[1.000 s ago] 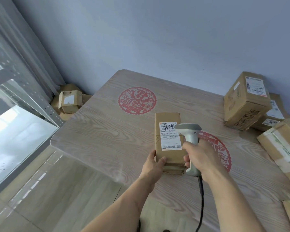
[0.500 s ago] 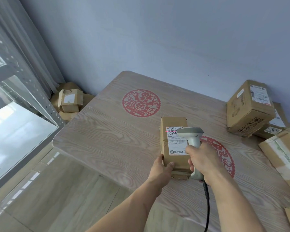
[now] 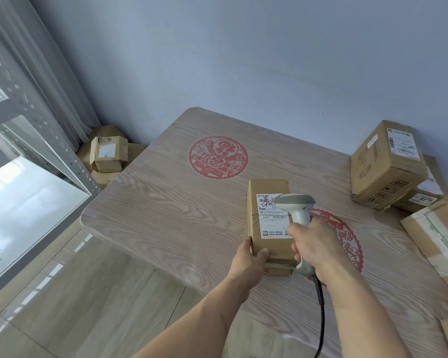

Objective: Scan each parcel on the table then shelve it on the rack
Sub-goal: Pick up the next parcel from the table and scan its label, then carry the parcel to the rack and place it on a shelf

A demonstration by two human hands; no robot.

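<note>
The parcel (image 3: 268,223) lies on the table (image 3: 171,210) near its front edge, the left hand (image 3: 251,259) gripping its near left corner with thumb on top. The right hand (image 3: 313,244) is wrapped round the scanner (image 3: 296,205), whose head hangs over the label (image 3: 270,218). Bare tabletop spreads left and beyond; boxes (image 3: 383,166) crowd the right edge, and the rack (image 3: 36,140) stands left of the table.

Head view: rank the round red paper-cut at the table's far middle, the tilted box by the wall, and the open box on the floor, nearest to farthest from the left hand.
1. Round red paper-cut: on the table, ahead of the left hand.
2. Open box on the floor: far left, beyond the table's corner.
3. Tilted box: far right, against the wall.
</note>
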